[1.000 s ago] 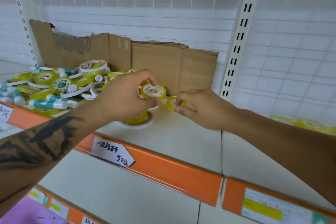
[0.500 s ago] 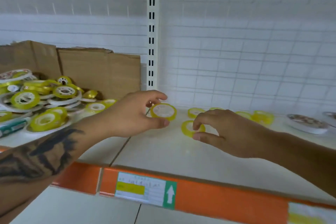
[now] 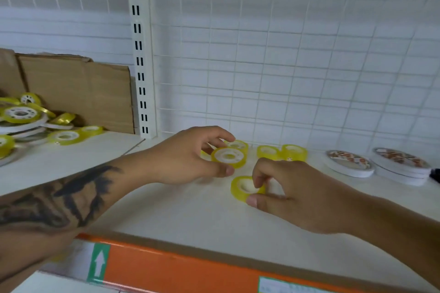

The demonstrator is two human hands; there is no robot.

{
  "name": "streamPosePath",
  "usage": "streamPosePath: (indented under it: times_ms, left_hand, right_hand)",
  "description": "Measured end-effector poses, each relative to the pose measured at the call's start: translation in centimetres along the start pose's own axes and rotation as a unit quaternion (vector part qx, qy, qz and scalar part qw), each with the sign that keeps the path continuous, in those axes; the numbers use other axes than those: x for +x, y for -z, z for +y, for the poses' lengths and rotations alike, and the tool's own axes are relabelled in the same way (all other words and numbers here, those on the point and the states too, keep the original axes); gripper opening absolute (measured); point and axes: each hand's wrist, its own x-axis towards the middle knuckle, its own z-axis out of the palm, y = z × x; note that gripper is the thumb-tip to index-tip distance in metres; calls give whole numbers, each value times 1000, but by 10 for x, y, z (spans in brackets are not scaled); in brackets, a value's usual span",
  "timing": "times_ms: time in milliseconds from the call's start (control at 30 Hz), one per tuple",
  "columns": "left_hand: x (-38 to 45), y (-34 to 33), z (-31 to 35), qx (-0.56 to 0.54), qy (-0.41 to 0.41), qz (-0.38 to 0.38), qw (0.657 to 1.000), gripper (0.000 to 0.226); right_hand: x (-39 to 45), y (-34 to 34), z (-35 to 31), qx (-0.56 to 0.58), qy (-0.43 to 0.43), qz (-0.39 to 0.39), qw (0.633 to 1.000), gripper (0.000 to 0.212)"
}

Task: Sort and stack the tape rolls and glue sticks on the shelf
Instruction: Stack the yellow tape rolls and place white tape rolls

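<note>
A: While both hands work over the shelf (image 3: 166,216), what does each one hold?

B: Left hand (image 3: 188,157): thumb and curled fingers pinch a yellow tape roll (image 3: 228,157), lifted off the shelf, to the right of the slotted post (image 3: 140,54). Right hand (image 3: 292,188): thumb and forefinger pinch a second yellow roll (image 3: 245,188), lower and nearer the orange shelf edge (image 3: 190,273); whether it touches the shelf cannot be determined.

A: Where are the other rolls, relative to the post?

B: Right of the post, near the back wall: one roll (image 3: 238,144) just behind the left hand's roll, then a pair of rolls (image 3: 282,152) touching side by side. Farther right: flat white tape discs (image 3: 350,163), and a stack of discs (image 3: 402,165) beside them. Left of the post: a loose pile of tape rolls (image 3: 35,121) in front of a cardboard sheet (image 3: 78,93) standing against the wall.
</note>
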Motion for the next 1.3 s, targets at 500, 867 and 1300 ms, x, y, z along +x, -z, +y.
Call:
streamPosePath:
  times_ms: [500,867,1300]
  left_hand:
    - [52,24,-43,105,52,30,993,60]
    - [62,14,-79,35,89,39,995,70]
    - [54,14,-76,46,113,19,992,73]
  right_hand:
    - [16,-13,-3,-1,25,3,1000,55]
    - [20,-17,6,15,28,28,999,46]
    - [20,-16,8,39,20,8,999,46]
